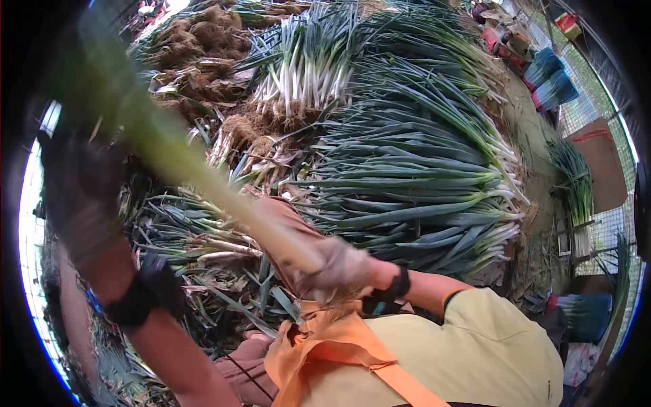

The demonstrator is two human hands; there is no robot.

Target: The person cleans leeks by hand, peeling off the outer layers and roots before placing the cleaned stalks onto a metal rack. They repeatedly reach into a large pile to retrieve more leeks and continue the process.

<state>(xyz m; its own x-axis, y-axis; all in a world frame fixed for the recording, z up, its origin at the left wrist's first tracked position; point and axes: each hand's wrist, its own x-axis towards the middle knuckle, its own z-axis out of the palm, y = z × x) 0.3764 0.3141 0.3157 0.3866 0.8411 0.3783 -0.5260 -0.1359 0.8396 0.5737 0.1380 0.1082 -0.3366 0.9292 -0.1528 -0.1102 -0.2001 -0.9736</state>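
Observation:
A long leek (224, 193), blurred by motion, slants across the left of the view, its green leaves at the upper left and its pale root end low near my lap. My right hand (332, 268), in a greyish glove, is closed around the pale end. At the far left my left hand (85, 190), in a dark, dirty glove, is raised beside the leafy part; its fingers are smeared and partly hidden. Cleaned leeks (413, 169) lie in a broad pile to the right, white ends pointing right.
Leeks with brown roots (298, 61) stand at the upper middle, beside a heap of roots (203, 41). Loose leeks and leaf scraps (196, 230) lie in front of me. Bundled leeks (576, 176) and a brown board (600, 166) are by the right mesh wall.

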